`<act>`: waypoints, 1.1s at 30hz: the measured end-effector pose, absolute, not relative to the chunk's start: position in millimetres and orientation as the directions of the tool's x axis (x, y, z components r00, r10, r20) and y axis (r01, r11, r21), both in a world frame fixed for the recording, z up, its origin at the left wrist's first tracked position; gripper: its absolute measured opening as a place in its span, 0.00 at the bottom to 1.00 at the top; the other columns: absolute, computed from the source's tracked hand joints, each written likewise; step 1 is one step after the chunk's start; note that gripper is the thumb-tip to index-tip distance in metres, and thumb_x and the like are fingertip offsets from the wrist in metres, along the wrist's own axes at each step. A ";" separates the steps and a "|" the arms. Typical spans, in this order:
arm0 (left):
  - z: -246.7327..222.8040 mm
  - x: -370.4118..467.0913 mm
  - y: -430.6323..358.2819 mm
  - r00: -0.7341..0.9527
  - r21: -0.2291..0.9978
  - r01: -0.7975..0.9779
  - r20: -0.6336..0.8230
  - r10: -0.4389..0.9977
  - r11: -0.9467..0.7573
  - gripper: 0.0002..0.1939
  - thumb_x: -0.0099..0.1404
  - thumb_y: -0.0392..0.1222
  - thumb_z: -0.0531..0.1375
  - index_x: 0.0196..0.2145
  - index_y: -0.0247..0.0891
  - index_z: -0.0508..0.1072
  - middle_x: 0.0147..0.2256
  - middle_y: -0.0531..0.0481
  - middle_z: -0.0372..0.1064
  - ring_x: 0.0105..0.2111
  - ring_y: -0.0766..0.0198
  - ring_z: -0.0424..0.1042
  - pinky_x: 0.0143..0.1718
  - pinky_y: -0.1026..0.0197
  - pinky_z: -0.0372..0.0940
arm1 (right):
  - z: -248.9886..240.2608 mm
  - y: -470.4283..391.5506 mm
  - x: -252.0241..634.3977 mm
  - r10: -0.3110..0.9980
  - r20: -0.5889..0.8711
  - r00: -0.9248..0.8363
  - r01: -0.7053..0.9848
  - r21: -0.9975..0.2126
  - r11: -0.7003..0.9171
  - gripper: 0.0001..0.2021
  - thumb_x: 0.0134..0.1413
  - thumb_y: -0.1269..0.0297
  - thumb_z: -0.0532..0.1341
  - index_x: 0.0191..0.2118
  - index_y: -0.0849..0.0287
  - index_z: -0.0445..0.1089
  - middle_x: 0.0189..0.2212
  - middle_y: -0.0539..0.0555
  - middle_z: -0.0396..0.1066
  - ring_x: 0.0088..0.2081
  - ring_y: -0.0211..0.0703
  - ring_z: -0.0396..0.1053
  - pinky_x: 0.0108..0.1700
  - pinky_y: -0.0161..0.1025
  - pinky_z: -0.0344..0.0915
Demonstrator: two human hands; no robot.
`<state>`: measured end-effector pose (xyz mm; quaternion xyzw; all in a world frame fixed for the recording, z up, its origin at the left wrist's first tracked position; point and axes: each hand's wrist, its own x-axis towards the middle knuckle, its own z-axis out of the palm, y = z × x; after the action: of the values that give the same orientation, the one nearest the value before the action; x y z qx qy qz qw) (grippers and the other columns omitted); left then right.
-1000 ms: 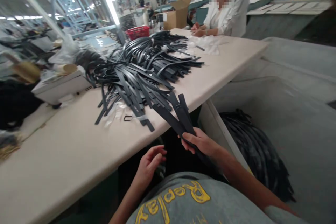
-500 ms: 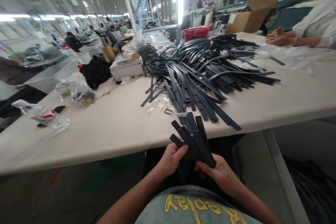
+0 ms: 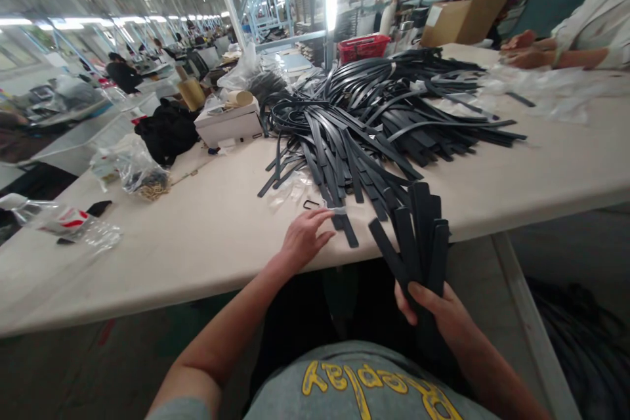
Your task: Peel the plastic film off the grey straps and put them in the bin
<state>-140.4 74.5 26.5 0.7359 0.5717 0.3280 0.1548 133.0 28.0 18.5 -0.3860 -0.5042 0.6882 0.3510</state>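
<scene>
The right hand [image 3: 440, 315], in the head view, was closed around a bunch of black straps [image 3: 418, 243], thumb across them, probably gripped below the ends so these fanned out. Left of that grip, the left hand [image 3: 304, 239] was half open, thumb apart, by some clear plastic [image 3: 339, 210]; whether it touched, I could not tell. Beyond the grip, the strap pile [image 3: 339, 144] lay on the table [image 3: 216, 236], likely for easy reach. Counted: at least six held ends, one black ring [image 3: 311, 204]; the pile was too tangled.
</scene>
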 end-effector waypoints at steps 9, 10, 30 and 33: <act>30.3 -128.0 107.7 0.338 0.197 0.817 0.598 0.727 -0.541 0.06 0.65 0.39 0.61 0.33 0.47 0.79 0.40 0.53 0.79 0.48 0.59 0.72 0.62 0.47 0.49 | 15.4 34.9 145.8 0.899 -0.293 -0.325 -0.207 -0.906 -0.370 0.19 0.54 0.48 0.62 0.35 0.62 0.76 0.15 0.48 0.62 0.19 0.35 0.56 0.22 0.33 0.51; 30.4 -127.7 97.1 0.342 0.177 0.802 0.648 0.681 -0.571 0.06 0.65 0.40 0.61 0.34 0.48 0.79 0.41 0.54 0.78 0.49 0.60 0.72 0.62 0.48 0.48 | 16.7 38.2 146.7 0.892 -0.323 -0.317 -0.232 -0.885 -0.403 0.19 0.54 0.48 0.62 0.37 0.62 0.76 0.16 0.48 0.62 0.19 0.35 0.55 0.21 0.33 0.51; -5.8 -113.0 -27.4 -0.167 0.892 0.398 0.301 0.939 -0.215 0.16 0.69 0.47 0.55 0.51 0.42 0.74 0.46 0.44 0.76 0.43 0.58 0.75 0.47 0.54 0.68 | 17.7 60.8 54.3 0.849 -0.256 -0.463 -0.073 -0.943 -0.325 0.17 0.39 0.53 0.71 0.25 0.63 0.73 0.16 0.47 0.68 0.17 0.34 0.64 0.21 0.32 0.60; 0.9 -109.2 -34.9 -0.014 0.989 0.054 -0.137 0.990 0.138 0.25 0.67 0.58 0.53 0.46 0.34 0.77 0.37 0.43 0.78 0.34 0.57 0.76 0.38 0.57 0.69 | 15.5 59.8 55.6 0.864 -0.210 -0.457 -0.013 -0.970 -0.243 0.15 0.41 0.54 0.70 0.25 0.62 0.72 0.16 0.48 0.68 0.17 0.35 0.65 0.20 0.33 0.60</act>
<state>-109.2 -34.9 0.9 0.4753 0.5492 0.4530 0.5170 55.6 59.8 15.5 -0.4073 -0.5226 0.6749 0.3247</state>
